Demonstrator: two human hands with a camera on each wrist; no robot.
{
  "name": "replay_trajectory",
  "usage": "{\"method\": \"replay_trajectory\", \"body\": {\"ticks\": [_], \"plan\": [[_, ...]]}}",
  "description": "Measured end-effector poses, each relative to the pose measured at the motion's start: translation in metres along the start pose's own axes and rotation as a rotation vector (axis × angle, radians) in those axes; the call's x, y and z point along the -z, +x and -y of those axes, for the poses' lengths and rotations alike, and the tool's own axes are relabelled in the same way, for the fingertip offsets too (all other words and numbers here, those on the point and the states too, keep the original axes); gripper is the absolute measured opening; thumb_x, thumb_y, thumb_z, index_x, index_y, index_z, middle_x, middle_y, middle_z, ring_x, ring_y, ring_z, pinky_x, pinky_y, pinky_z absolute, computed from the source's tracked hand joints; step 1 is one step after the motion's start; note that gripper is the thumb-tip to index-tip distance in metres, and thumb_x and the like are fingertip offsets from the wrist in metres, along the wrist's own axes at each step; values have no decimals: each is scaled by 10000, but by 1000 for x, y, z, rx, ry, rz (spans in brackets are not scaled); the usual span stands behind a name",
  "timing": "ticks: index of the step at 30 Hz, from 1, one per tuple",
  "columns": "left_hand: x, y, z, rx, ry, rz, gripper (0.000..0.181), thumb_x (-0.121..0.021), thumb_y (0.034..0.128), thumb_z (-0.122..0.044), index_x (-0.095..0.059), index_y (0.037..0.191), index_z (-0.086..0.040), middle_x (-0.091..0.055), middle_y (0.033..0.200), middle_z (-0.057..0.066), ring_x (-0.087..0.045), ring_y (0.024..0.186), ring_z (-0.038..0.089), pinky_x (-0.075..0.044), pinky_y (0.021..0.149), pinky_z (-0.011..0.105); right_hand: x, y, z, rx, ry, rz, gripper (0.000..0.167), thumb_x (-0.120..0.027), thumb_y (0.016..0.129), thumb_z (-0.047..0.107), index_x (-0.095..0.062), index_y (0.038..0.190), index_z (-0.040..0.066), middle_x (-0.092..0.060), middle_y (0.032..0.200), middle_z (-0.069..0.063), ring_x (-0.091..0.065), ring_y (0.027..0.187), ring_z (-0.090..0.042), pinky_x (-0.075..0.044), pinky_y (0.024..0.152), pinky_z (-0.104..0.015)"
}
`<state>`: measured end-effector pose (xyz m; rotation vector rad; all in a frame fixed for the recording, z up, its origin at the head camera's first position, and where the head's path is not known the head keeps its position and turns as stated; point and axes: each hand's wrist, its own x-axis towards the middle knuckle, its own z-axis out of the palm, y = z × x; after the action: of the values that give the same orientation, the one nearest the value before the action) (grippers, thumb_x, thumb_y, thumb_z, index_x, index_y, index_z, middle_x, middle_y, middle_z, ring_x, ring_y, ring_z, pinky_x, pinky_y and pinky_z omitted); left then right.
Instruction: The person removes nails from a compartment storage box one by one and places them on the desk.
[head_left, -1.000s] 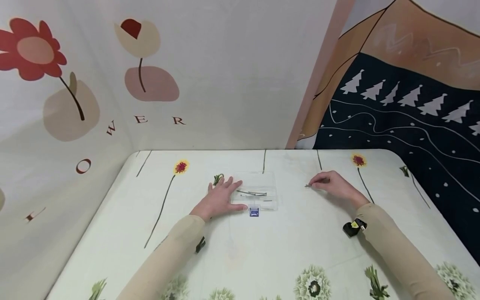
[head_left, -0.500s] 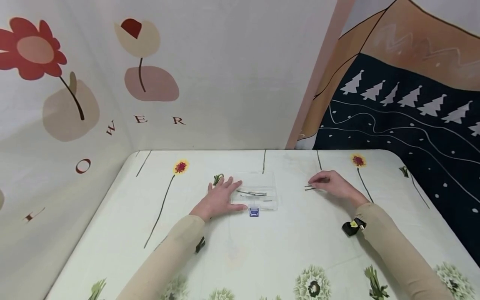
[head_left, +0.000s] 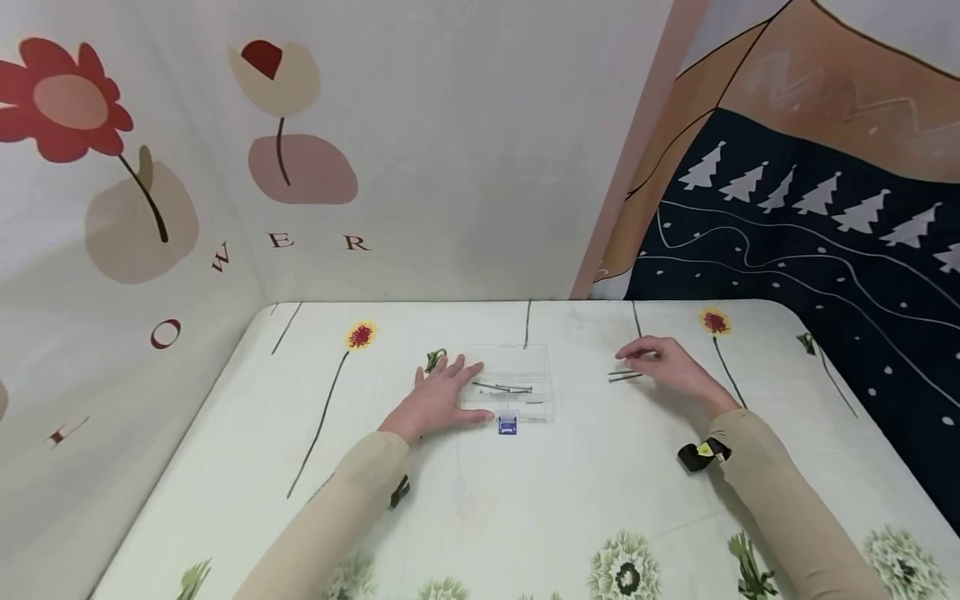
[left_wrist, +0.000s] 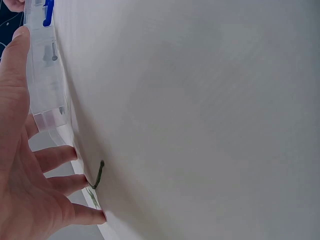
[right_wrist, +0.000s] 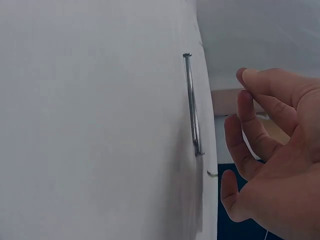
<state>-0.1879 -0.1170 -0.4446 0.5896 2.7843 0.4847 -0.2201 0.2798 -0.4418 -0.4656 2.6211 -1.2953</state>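
Note:
A clear plastic box (head_left: 517, 362) with a blue latch (head_left: 507, 426) lies on the table, several nails (head_left: 506, 388) inside it. My left hand (head_left: 435, 400) rests at its left side with fingers spread. In the left wrist view, the thumb (left_wrist: 15, 65) is along the box wall (left_wrist: 47, 90) while other fingertips touch the tablecloth. To the right of the box, long thin nails (right_wrist: 193, 105), seemingly two, lie close together on the cloth. My right hand (head_left: 671, 367) hovers just over them, fingers loosely bent and apart from the nails, holding nothing.
A flower-printed white cloth covers the table (head_left: 525, 500). Printed fabric walls (head_left: 450, 167) rise behind and at the left. A dark patterned cloth (head_left: 787, 242) hangs at the right. Black camera mounts (head_left: 693, 457) sit at the wrists.
Nails that my right fingers held at first now lie on the cloth, released. The right hand has lifted slightly with its fingers loosened. My left hand has stayed put at the box.

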Motion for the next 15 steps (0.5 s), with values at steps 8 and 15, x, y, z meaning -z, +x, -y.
{"method": "replay_trajectory", "body": {"ticks": [8,15], "plan": [[1,-1,0,3,-7,-12,900,-663,790,-647,-367,1505,-188,-246,1551,189,-139,1412,451,-84,1051,699,-16,7,10,32,31,4,191,-609,954,102,-691,1100,10,-655,1064,-121,-541,982,-228,-394,887,-408],[1,1,1,-7,-5,-11,905,-655,788,-658,-363,1507,-192,-245,1551,190,-143,1411,453,-92,1045,705,-34,14,22,48,63,45,203,-622,948,126,-694,1118,43,-650,1119,-89,-541,1024,-240,-384,926,-452]]}}
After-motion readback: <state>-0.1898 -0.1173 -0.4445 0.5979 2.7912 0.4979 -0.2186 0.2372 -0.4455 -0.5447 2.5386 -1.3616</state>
